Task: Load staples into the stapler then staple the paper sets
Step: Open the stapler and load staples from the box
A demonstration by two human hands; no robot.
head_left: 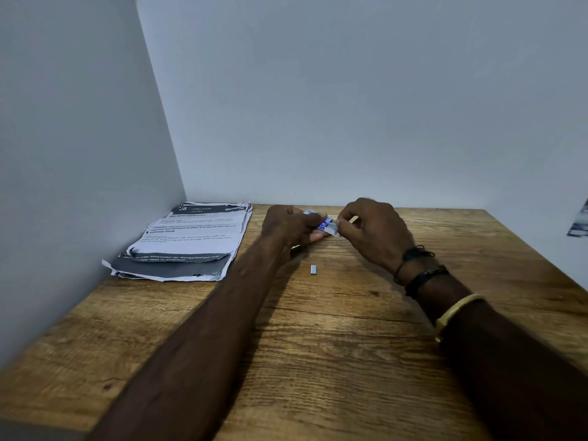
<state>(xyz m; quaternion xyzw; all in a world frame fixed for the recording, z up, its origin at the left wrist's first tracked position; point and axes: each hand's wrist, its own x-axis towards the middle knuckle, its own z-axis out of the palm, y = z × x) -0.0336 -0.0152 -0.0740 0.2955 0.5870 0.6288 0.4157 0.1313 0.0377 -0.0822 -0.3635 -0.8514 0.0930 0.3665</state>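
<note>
My left hand (291, 226) grips a small blue and white staple box (322, 224) near the back of the wooden table (318, 329). My right hand (372, 230) pinches a grey strip of staples (334, 227) at the open end of that box. A short loose piece of staples (313, 269) lies on the table in front of both hands. A stack of printed paper sets (187, 240) with torn edges lies in the back left corner. No stapler is in view.
White walls close the table at the back and on the left. The table's right edge runs diagonally at the right. A bit of printed paper (579, 221) shows at the far right edge of the view.
</note>
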